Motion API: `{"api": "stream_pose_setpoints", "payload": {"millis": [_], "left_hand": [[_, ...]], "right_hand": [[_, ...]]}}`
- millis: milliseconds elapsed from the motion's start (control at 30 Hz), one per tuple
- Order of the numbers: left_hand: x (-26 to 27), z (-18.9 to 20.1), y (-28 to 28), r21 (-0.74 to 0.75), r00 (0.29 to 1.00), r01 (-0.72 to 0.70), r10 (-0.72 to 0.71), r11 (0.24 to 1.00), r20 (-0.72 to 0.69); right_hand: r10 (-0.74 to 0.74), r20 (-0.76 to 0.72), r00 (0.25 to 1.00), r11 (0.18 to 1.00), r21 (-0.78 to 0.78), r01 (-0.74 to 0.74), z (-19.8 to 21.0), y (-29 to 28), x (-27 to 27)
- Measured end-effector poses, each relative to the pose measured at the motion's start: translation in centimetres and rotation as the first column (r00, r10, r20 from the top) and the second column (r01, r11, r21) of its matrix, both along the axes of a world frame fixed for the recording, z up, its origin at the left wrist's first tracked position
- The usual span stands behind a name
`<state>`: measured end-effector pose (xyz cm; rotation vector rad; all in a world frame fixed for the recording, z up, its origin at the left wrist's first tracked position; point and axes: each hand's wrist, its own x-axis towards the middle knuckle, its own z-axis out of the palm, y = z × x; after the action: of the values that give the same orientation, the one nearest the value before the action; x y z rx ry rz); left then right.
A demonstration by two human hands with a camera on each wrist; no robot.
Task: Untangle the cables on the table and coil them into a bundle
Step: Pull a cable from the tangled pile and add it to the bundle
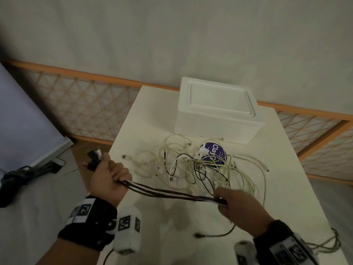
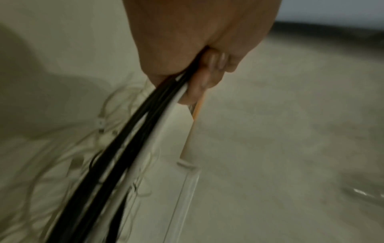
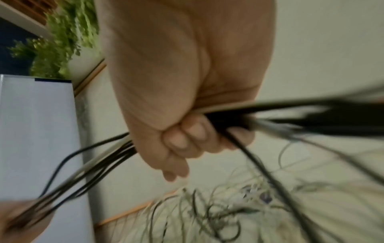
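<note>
Left hand (image 1: 109,180) fists one end of the gathered strands (image 1: 168,193), plugs poking out on top; right hand (image 1: 237,204) pinches the other end. Held taut above the worktop (image 1: 152,217), probably to align them for coiling. Tangled pile (image 1: 200,165) lies behind, still unsorted.

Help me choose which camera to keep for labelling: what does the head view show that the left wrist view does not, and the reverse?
Only the head view shows the right hand gripping the far end of the gathered cables, the white foam box, the purple-lidded tub and the full tangle. Only the left wrist view shows the left hand's curled fingertips pressing the strands against the palm. Both show the left hand gripping black and white cables above the white table.
</note>
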<state>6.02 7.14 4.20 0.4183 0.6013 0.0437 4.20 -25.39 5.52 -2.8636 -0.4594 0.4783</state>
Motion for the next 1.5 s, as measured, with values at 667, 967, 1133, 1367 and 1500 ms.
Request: {"api": "stream_pose_setpoints", "payload": {"millis": [667, 967, 1133, 1367, 1500], "left_hand": [[0.4, -2.3, -7.1, 0.403, 0.875, 0.484, -0.433, 0.777, -0.216], [0.6, -2.1, -8.8, 0.457, 0.859, 0.511, -0.453, 0.728, -0.239], [1.2, -0.8, -9.4, 0.5, 0.857, 0.511, -0.463, 0.699, -0.227], [4.7, 3.1, -11.4, 0.405, 0.871, 0.453, -0.491, 0.794, -0.011], [5.9, 5.2, -12.5, 0.382, 0.874, 0.402, -0.474, 0.832, 0.111]], "right_hand": [[0.085, -0.738, 0.67, 0.598, 0.575, 0.558, -0.2, 4.2, 9.2], [-0.125, -0.141, 0.982, 0.991, 0.029, 0.13, -3.8, 6.0, 9.9], [-0.166, 0.054, 0.985, 0.968, 0.202, 0.152, -1.0, 5.9, 10.0], [-0.067, 0.265, 0.962, 0.844, 0.529, -0.087, 6.2, 4.5, 8.6], [0.073, 0.151, 0.986, 0.91, 0.395, -0.128, 4.5, 4.1, 6.6]]}}
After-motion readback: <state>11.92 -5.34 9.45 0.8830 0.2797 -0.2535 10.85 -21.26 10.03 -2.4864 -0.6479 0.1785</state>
